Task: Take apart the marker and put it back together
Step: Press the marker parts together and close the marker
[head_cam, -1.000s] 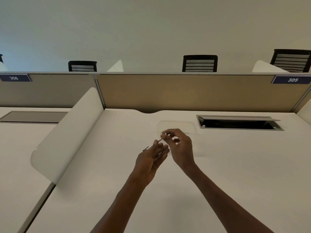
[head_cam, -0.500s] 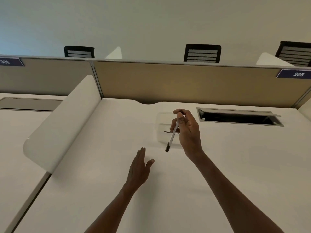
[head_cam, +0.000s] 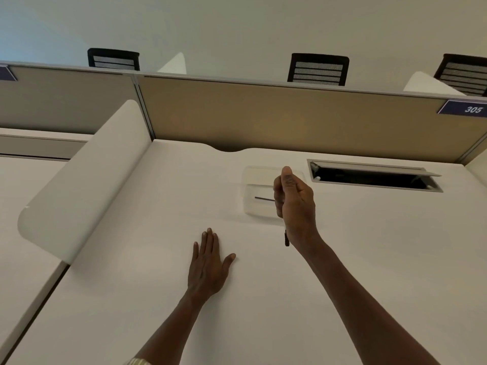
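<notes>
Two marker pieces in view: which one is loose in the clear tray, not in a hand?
The thin dark rod lying flat in the clear tray. The other piece, the marker, is gripped in the right hand, its dark end poking out below.

The table (head_cam: pixel 342 259) is plain white. The tray (head_cam: pixel 253 180) is clear, with a thin dark rod (head_cam: pixel 264 198) in it. The marker (head_cam: pixel 286 239) end is black. The partition (head_cam: pixel 276 119) is tan, its label (head_cam: pixel 463 108) navy with white "305". The chairs (head_cam: pixel 318 68) are black with grey slats. The wall (head_cam: pixel 237 27) is pale grey-green.
</notes>
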{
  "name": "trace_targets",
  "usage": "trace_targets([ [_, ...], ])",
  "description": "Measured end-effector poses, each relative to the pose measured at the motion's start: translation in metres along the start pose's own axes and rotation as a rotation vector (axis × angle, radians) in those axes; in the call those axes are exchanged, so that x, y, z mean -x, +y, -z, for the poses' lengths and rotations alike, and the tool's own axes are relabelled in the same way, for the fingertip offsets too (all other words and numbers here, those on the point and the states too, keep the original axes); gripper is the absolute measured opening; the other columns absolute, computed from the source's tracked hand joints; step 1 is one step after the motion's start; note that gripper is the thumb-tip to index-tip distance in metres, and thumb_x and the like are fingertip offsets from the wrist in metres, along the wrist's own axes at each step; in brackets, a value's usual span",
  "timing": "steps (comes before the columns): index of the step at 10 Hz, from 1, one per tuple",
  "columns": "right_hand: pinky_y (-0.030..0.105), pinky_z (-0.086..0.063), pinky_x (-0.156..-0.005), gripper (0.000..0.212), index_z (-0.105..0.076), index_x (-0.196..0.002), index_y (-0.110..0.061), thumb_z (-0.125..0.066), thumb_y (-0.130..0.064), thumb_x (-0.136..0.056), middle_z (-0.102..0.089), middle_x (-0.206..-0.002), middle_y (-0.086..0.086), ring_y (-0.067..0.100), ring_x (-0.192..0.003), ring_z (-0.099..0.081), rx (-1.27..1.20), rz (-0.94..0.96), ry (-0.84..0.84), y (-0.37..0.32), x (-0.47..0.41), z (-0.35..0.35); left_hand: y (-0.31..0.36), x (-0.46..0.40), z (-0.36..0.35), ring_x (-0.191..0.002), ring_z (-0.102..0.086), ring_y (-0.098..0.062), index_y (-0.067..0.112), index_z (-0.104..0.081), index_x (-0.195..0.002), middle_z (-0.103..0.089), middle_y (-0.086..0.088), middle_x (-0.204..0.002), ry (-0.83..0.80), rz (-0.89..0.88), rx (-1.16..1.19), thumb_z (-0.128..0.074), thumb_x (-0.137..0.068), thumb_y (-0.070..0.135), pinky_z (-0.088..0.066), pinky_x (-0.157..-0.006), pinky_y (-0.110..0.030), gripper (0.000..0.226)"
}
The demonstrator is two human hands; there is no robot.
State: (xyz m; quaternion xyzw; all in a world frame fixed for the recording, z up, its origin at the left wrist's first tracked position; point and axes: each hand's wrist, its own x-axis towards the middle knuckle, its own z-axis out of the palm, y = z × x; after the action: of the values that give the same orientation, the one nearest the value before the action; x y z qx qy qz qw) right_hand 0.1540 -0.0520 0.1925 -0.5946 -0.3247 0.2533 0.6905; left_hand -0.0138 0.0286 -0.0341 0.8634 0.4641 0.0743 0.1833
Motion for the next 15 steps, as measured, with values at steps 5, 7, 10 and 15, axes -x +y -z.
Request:
trace_targets([
  [5, 0.018, -0.007, -0.043, 0.042, -0.029, -0.044, -0.027, -0.037, -0.036, -0.085, -0.017, -0.048, -0.012, 0.009, -0.04, -0.009, -0.288, -0.157, 0.023, -0.0031, 0.0003, -0.0077, 0.0003, 0.0028, 0.0009, -0.151, 0.011, -0.018, 0.005, 0.002, -0.154, 0.008, -0.007, -0.165, -0.002, -0.005, -0.022, -0.024, -0.098, 0.061, 0.002, -0.124, -0.039, 0.083],
  [7, 0.013, -0.011, -0.042, 0.037, -0.022, -0.048, -0.027, -0.035, -0.035, -0.082, -0.015, -0.047, -0.01, 0.009, -0.04, -0.008, -0.255, -0.169, 0.043, -0.0034, 0.001, -0.0084, -0.0003, 0.0019, 0.0005, -0.151, 0.012, -0.017, 0.005, 0.003, -0.154, 0.009, -0.007, -0.165, -0.012, 0.001, -0.024, -0.023, -0.097, 0.061, 0.003, -0.124, -0.038, 0.084],
  [10, 0.012, -0.012, -0.041, 0.034, -0.021, -0.053, -0.023, -0.034, -0.034, -0.082, -0.017, -0.045, -0.01, 0.008, -0.039, -0.009, -0.232, -0.158, 0.019, -0.0041, 0.0008, -0.0093, -0.0008, 0.0016, -0.0001, -0.151, 0.013, -0.017, 0.006, 0.004, -0.154, 0.01, -0.006, -0.164, -0.009, 0.002, 0.003, -0.025, -0.097, 0.062, 0.004, -0.124, -0.038, 0.084],
  [15, 0.012, -0.011, -0.041, 0.032, -0.021, -0.055, -0.023, -0.033, -0.034, -0.082, -0.015, -0.046, -0.009, 0.008, -0.039, -0.008, -0.199, -0.146, -0.01, -0.0037, 0.0039, -0.0122, -0.001, 0.0009, -0.0009, -0.151, 0.013, -0.017, 0.006, 0.004, -0.154, 0.01, -0.006, -0.164, -0.004, 0.001, -0.005, -0.024, -0.097, 0.062, 0.006, -0.123, -0.037, 0.085],
])
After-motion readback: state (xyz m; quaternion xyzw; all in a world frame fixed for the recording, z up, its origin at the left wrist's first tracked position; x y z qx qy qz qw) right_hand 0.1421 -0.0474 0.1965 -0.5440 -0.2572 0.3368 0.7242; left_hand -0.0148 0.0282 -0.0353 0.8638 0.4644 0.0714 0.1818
